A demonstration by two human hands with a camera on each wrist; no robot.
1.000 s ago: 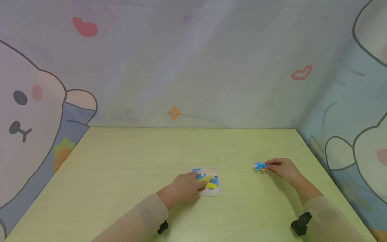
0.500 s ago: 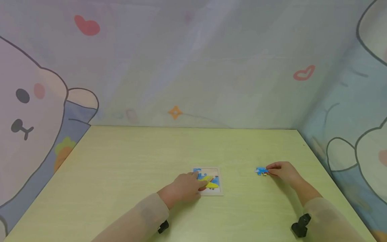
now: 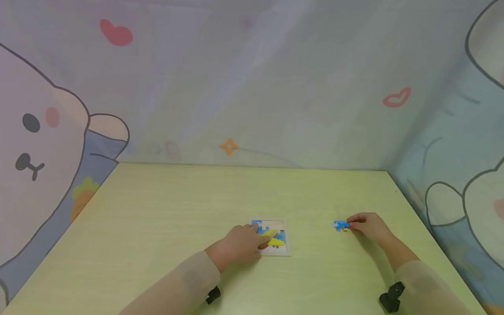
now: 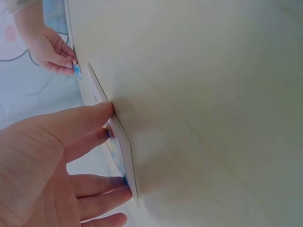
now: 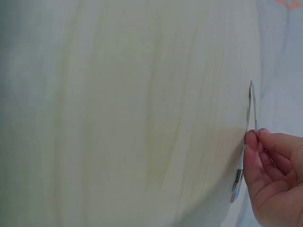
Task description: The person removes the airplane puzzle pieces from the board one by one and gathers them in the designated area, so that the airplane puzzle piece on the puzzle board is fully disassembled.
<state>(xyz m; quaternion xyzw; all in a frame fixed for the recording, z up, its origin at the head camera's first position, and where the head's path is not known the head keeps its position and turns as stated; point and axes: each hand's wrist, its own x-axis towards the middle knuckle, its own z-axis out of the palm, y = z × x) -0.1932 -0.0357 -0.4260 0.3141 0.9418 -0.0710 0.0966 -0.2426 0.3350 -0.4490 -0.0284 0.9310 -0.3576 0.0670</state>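
In the head view, a framed jigsaw puzzle (image 3: 288, 245) with a yellow airplane picture lies on the table. My left hand (image 3: 244, 243) rests on its left side. In the left wrist view, the thumb touches the frame's edge (image 4: 124, 142) and fairly straight fingertips lie on the picture side; part of the picture is hidden. Farther right, my right hand (image 3: 370, 225) pinches a blue puzzle piece (image 3: 340, 225) low over the table. The right wrist view shows thin puzzle pieces (image 5: 249, 104) edge-on at the fingertips; how many are held I cannot tell.
The pale wooden table (image 3: 177, 197) runs back to a cloth backdrop (image 3: 275, 87) with cartoon animals and hearts. Another cloth side stands close along the right table edge. A black wrist device (image 3: 391, 297) sits at the right sleeve.
The right hand has lowered slightly toward the table with the blue puzzle piece, which now lies flatter. The left hand has stayed on the framed puzzle. The head view has shifted a little.
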